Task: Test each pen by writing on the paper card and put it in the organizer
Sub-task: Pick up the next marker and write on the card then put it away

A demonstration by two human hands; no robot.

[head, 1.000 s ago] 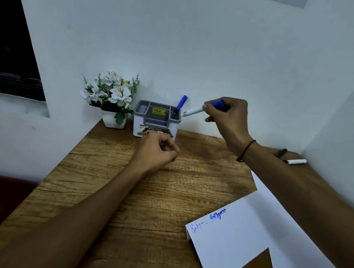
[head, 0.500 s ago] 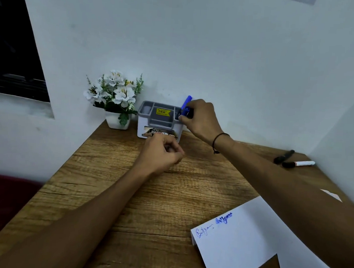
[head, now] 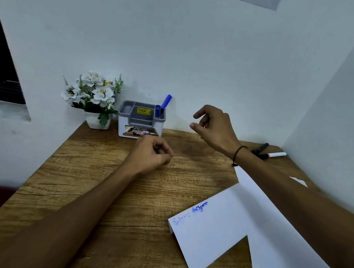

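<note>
Right hand (head: 213, 127) hovers centre frame, fingers spread and empty, beside organizer (head: 141, 119) where 2 blue pens (head: 162, 107) stand tested; left hand (head: 152, 155) curls loosely, contents unclear; card (head: 218, 229) lower right, 2 pens (head: 269, 153) right edge, likely next.

Setting: small desk nook in a home or modest office; cannot tell which
Surface: wood-grain desk (head: 82, 169) fitted into a corner between plain pale painted walls (head: 198, 42)
Opening: dark window (head: 1, 71) at far left, sill just beside desk edge
Stationery: grey-and-white organizer (head: 140, 121) against back wall, yellow price sticker still on; paper card (head: 217, 235) with blue scribbles near front edge
Decoration: potted white artificial flowers (head: 93, 95) just beside organizer
Loose items: two markers (head: 268, 153) at far right corner
</note>
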